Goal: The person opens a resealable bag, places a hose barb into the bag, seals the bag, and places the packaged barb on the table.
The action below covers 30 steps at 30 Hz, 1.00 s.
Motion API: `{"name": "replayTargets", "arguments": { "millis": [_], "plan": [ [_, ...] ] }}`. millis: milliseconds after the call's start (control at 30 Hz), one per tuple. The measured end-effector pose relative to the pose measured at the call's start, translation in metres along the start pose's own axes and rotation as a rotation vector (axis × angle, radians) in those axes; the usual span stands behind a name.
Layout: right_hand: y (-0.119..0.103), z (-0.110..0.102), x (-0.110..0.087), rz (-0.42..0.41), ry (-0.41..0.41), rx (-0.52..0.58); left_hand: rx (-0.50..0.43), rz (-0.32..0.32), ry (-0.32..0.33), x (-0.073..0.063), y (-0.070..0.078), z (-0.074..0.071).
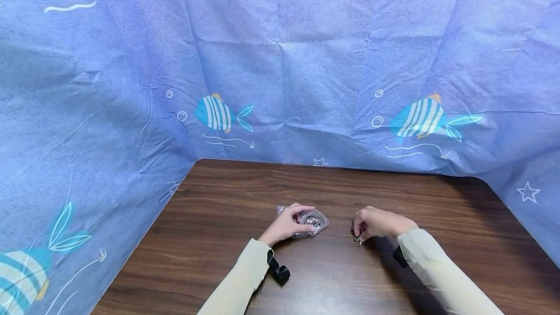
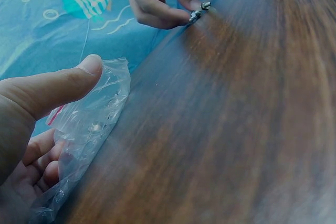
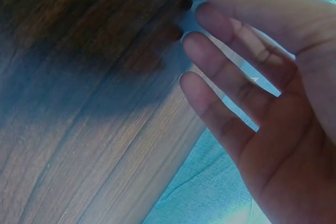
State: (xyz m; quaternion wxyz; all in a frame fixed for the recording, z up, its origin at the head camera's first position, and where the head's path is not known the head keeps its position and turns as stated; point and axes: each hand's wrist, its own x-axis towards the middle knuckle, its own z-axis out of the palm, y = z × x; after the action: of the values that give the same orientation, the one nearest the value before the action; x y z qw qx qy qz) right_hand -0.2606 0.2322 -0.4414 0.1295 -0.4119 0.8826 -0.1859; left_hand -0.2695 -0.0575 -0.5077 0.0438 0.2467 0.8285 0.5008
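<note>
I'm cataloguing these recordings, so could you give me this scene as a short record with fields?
Left hand: holds a clear plastic bag
Bag contents: small shiny metal parts; too small to count
Right hand: pinches small metal pieces with thumb and finger, apart from the bag
Surface: dark wood-grained table
Backdrop: blue cloth printed with striped fish and stars
Clothing: pale sleeves
Worn gear: a black device at each wrist

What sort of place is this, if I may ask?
Probably a screened-off work spot: a brown table, blue fish-print cloth behind and beside it, and a clear bag of small shiny pieces.
</note>
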Motion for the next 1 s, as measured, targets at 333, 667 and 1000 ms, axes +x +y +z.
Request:
{"name": "replayTargets", "arguments": {
  "millis": [333, 667, 1000],
  "plan": [
    [0.0028, 0.0016, 0.0004, -0.001, 0.008, -0.025, -0.003, -0.004, 0.003, 0.0008, -0.0007, 0.0041],
    [0.0036, -0.0038, 0.0001, 0.029, 0.000, -0.032, 0.006, -0.001, 0.001, 0.0024, -0.0034, 0.0023],
    [-0.0009, -0.0078, 0.0045, 0.021, 0.038, -0.045, -0.033, 0.003, 0.008, 0.0005, -0.0046, 0.0033]
  ]
}}
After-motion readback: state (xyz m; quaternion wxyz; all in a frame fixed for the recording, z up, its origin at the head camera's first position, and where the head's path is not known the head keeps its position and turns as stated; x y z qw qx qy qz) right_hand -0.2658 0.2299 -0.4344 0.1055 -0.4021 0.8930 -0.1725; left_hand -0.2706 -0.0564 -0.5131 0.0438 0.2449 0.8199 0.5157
